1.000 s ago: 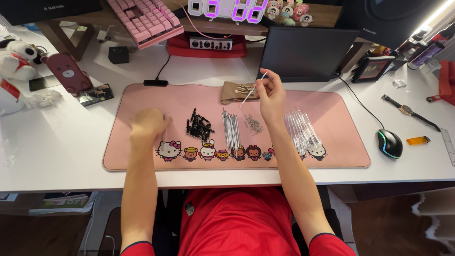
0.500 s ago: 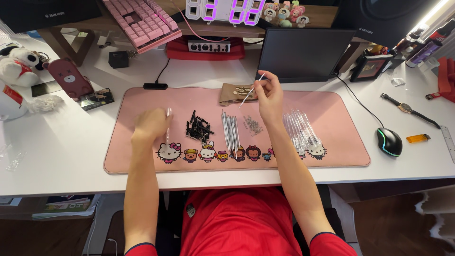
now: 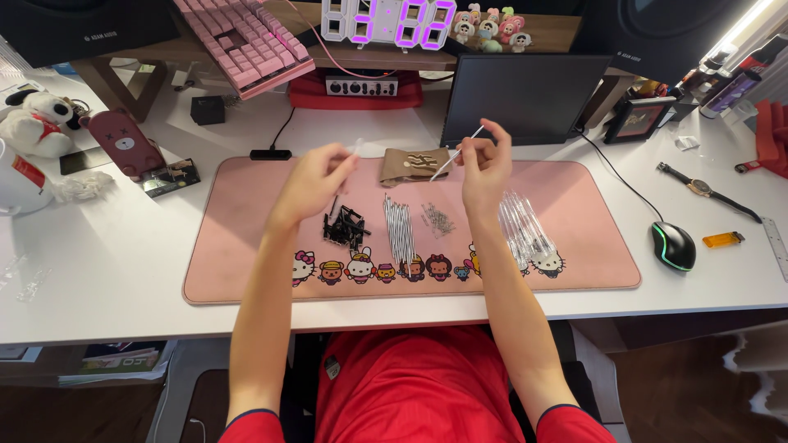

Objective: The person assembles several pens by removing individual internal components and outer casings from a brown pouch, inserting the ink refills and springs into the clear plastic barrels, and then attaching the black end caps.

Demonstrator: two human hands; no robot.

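The right hand (image 3: 486, 164) pinches a thin rod (image 3: 456, 154) whose long axis slants toward eight o'clock, tip toward the left hand (image 3: 316, 180), which grips a clear tube (image 3: 355, 149).

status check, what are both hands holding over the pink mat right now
Left hand pinching a clear plastic tube. Right hand holding a thin white rod. Both raised above the pink desk mat; nothing between them.

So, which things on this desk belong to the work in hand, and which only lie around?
In use:
left hand
right hand
thin rod
black parts
metal rods
clear tubes
small springs

Lying about:
mouse
wristwatch
lighter
pink keyboard
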